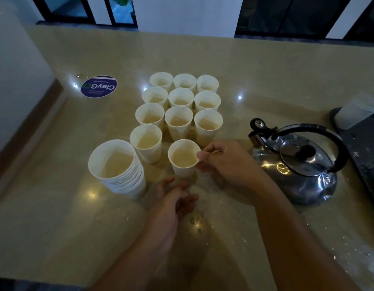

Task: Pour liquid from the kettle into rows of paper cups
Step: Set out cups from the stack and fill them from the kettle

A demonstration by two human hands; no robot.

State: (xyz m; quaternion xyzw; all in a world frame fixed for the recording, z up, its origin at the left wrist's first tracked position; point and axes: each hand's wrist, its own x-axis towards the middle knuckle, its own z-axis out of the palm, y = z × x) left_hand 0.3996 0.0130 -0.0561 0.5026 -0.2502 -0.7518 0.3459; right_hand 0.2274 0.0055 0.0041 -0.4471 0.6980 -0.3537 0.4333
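Observation:
Several white paper cups (178,118) stand in rows of three on the beige counter (56,217). My right hand (224,162) pinches the rim of one paper cup (183,158) at the near end of the middle column. My left hand (173,198) hovers just in front of that cup with loosely bent fingers, holding nothing. A stack of nested cups (119,169) leans at the near left. The shiny steel kettle (295,162) with a black handle sits on the counter to the right of my right hand, untouched.
A round blue sticker (99,86) lies on the counter left of the cups. Another stack of white cups (358,110) stands at the far right on a dark surface (366,148). A wall borders the left side; windows run along the back.

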